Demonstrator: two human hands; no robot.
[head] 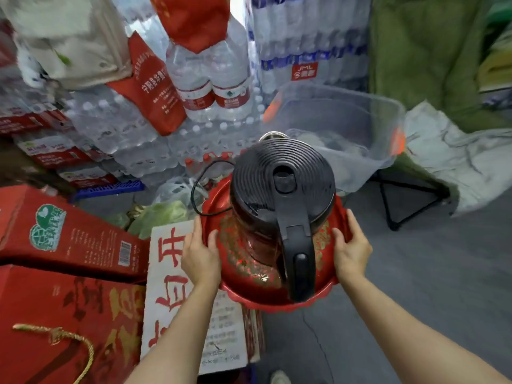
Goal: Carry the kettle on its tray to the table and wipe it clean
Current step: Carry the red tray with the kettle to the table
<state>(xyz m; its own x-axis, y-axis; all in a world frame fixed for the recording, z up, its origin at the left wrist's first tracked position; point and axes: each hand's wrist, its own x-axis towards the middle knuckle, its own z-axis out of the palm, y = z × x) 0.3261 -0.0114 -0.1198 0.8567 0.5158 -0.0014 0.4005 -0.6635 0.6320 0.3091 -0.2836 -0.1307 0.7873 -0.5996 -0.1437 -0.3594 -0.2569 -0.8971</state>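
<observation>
Between our two outstretched arms, in the lower middle of the view, we hold a round red tray (241, 261) with a scalloped rim and worn gold pattern, on which a kettle (279, 195) stands upright. Our left hand (200, 254) grasps the tray's left rim, thumb laid over the inner face and fingers wrapped beneath the edge; our right hand (352, 249) grasps the right rim in mirror fashion, thumb on top. The kettle sits centred between the two hands, touching neither: its ribbed black lid faces up at us, its black handle (297, 245) points toward our body, and its metal spout (273, 135) points away. A black cord (198, 189) loops out from the tray's far-left edge. The tray appears to be carried above a grey floor (429, 273), not resting on any surface that we can see. To the left lie red cardboard boxes (69, 236) and a white sign (171, 273) with red characters, partly under our left forearm. Beyond the kettle stand stacked packs of bottled water (216, 87), and to the right of them a clear plastic bin (340, 126). A green cloth (421, 51) hangs at the upper right.
</observation>
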